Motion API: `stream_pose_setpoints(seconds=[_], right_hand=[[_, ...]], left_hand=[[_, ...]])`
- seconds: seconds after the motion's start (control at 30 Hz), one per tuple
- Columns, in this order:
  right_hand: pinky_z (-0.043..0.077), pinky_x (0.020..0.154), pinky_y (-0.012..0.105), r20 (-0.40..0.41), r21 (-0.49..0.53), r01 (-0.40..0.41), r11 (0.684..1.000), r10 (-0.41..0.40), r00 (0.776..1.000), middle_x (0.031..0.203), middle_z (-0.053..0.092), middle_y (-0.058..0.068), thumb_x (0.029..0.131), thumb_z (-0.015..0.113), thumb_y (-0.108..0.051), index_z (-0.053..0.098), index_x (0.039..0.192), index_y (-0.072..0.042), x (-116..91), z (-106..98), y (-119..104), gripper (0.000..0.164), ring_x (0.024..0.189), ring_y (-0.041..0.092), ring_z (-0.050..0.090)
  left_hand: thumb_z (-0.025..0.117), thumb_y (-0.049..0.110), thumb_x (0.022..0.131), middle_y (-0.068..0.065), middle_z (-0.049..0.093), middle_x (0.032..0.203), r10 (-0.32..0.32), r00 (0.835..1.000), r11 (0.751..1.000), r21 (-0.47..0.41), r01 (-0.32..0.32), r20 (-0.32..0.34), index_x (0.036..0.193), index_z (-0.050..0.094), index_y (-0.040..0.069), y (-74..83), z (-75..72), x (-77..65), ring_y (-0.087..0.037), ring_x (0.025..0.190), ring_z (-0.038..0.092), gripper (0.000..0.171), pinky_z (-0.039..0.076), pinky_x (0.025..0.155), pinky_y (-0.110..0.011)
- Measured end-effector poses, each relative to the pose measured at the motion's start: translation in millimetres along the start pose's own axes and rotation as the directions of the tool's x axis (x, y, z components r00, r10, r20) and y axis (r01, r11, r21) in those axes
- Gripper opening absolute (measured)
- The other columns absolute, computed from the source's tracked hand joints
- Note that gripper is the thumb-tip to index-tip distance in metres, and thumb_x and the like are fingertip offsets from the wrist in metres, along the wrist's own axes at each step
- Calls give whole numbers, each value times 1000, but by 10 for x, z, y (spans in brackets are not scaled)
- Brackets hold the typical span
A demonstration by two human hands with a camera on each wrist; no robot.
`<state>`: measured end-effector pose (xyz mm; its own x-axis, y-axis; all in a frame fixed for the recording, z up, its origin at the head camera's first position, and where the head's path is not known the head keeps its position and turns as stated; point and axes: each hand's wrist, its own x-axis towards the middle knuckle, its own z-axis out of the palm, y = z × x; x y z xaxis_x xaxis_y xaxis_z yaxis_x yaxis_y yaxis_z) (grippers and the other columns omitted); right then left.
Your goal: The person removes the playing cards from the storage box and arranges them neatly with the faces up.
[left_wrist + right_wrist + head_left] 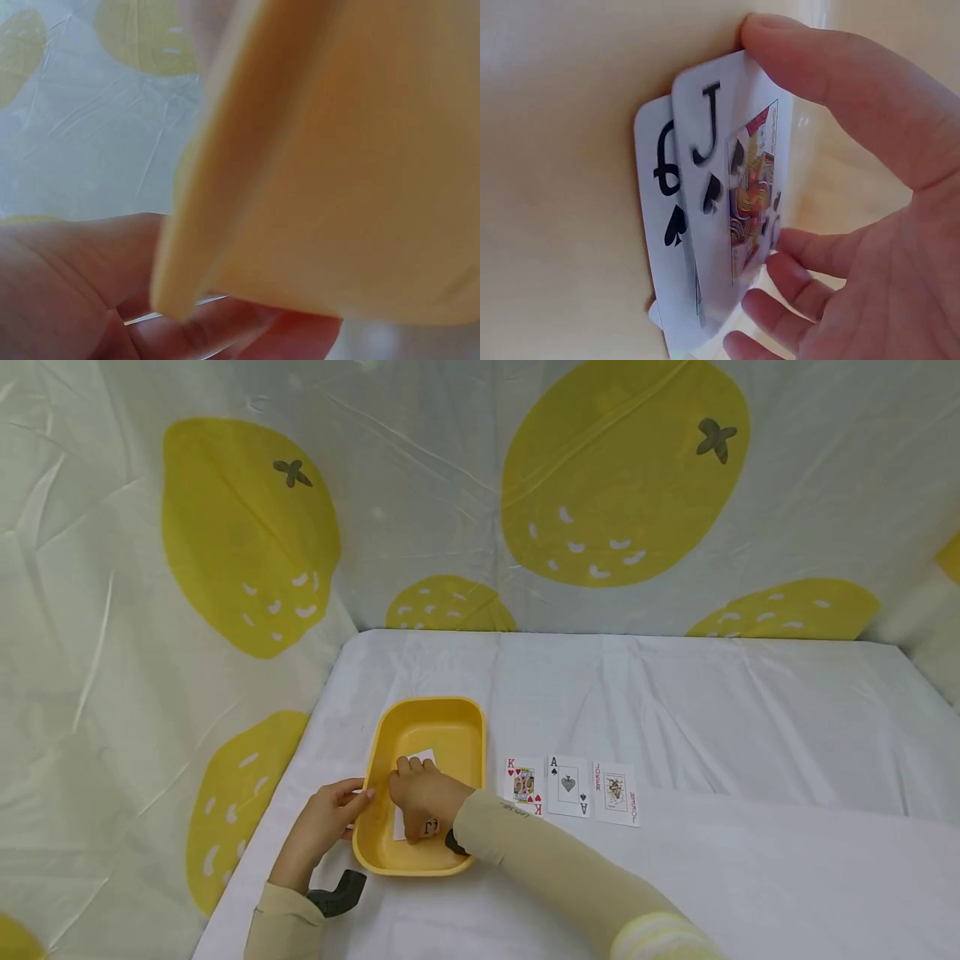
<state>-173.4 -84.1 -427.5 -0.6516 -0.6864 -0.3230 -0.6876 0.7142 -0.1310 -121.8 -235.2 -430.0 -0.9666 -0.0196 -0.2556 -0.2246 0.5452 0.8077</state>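
A yellow plastic tray (459, 739) stands at the table's left side. My left hand (318, 822) holds its left wall, thumb by the rim and fingers beneath in the left wrist view. Inside the tray is my right hand (427, 797), its thumb on one edge of a jack of spades (724, 202) and its fingertips at the opposite edge. Partly under the jack lies a six of spades (673, 289). Another white corner peeks out below the six; its face is hidden. From the head view, my right hand covers most of these cards.
Right of the tray, a king of hearts (523, 783), an ace of spades (568, 787) and a joker (617, 793) lie face up in a row. They rest on a white tablecloth (750, 743). A lemon-print curtain (435, 510) hangs behind and at the left.
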Motion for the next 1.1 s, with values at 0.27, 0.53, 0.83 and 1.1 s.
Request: stream_pose_setpoints(seconds=[0.27, 0.53, 0.83, 1.1], right_hand=[[32, 93, 32, -37, -10, -3, 1000, 2, 999, 100, 37, 1, 61, 80, -38, 45, 117, -11, -16, -28, 5, 72, 91, 18, 41], [35, 91, 33, 3, -77, -51, 996, 51, 999, 110, 38, 1, 63, 77, -42, 39, 128, -10, -51, -268, 45, 83, 97, 16, 42], [31, 99, 35, -35, -47, -41, 998, 40, 999, 129, 34, 10, 65, 77, -43, 29, 136, -3, -313, -515, 332, 95, 113, 21, 39], [36, 94, 32, -105, 42, -52, 998, 56, 993, 120, 38, 11, 62, 79, -34, 35, 130, 0, -644, -665, 660, 88, 103, 20, 43]], left_hand=[[58, 21, 88, -17, 64, 96, -2, 1000, 1000, 2, 2, -2, 119, 55, -3, 4, 7, -8, -21, 70, 62, 39, 53, 55, -33], [58, 21, 88, -16, 64, 96, -17, 1000, 1000, 0, 17, 0, 118, 55, -2, 1, 3, -3, -22, 71, 62, 39, 53, 56, -33], [57, 18, 89, -15, 63, 94, -21, 1000, 1000, 12, 21, 1, 120, 54, -3, 5, -9, 14, -21, 69, 62, 38, 53, 56, -32], [57, 18, 89, -15, 63, 95, -41, 999, 999, 5, 41, 11, 120, 54, -2, -8, -8, 25, -20, 70, 61, 37, 53, 57, -32]])
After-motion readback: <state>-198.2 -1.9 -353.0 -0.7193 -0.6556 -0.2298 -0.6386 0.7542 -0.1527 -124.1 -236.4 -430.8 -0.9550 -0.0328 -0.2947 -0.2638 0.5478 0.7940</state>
